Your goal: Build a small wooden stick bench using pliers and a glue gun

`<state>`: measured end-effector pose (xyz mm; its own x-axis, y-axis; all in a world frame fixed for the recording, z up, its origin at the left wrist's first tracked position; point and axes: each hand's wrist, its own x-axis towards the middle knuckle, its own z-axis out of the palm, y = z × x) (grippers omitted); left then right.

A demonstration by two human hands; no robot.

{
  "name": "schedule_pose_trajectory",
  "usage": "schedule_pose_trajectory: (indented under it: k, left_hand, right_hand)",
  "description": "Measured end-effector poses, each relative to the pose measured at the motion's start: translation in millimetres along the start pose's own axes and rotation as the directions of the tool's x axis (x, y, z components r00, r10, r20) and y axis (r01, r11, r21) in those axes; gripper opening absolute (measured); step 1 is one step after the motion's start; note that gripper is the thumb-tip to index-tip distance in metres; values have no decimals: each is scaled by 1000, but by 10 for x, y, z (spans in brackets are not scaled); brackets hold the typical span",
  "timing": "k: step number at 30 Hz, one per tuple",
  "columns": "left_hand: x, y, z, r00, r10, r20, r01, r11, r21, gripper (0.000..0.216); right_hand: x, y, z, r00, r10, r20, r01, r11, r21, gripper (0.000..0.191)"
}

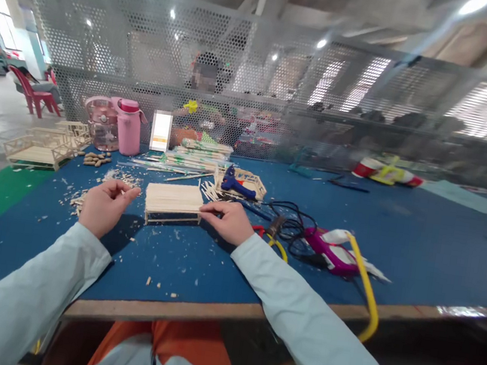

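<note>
A small platform of pale wooden sticks (174,198), with a slatted top and thin rails below, rests on the blue table in front of me. My right hand (229,221) pinches its right end between thumb and fingers. To the left of the platform, and apart from it, my left hand (106,205) is held in a pinch above the table. Whatever sits between those fingertips, if anything, is too small to make out. Wood scraps (77,201) lie beside and behind the left hand. A blue glue gun (238,185) lies on another stick frame (258,183) behind the platform.
Finished-looking stick frames (40,146) stand at the left, near a pink bottle (129,130) and bagged stick bundles (197,155). Black cables (295,220), a purple-and-white tool (335,253) and a yellow tube (363,278) lie right. A perforated metal screen (283,91) borders the back.
</note>
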<state>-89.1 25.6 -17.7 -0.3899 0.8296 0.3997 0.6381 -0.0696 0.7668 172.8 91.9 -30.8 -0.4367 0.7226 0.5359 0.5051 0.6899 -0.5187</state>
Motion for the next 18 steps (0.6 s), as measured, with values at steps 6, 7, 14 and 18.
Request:
schedule_pose_trajectory:
  k: [6,7,14,18]
  left_hand:
    - [-10,-11,-40,958,90,271,-118,989,88,40]
    - [-16,-3,-44,951,102,292,-136,986,97,39]
    - [-70,54,7,936,157,315,-204,971,122,29]
    - [-74,35,31,944,167,285,-209,970,122,30]
  right_hand:
    - [3,-8,3,1000,-5,-7,5,1000,1,9]
    - [3,-11,2,1000,-6,-7,6,1000,3,9]
    - [1,-18,1,1000,-5,2,5,1000,5,10]
    - [-2,-14,3,1000,-1,2,1,1000,4,10]
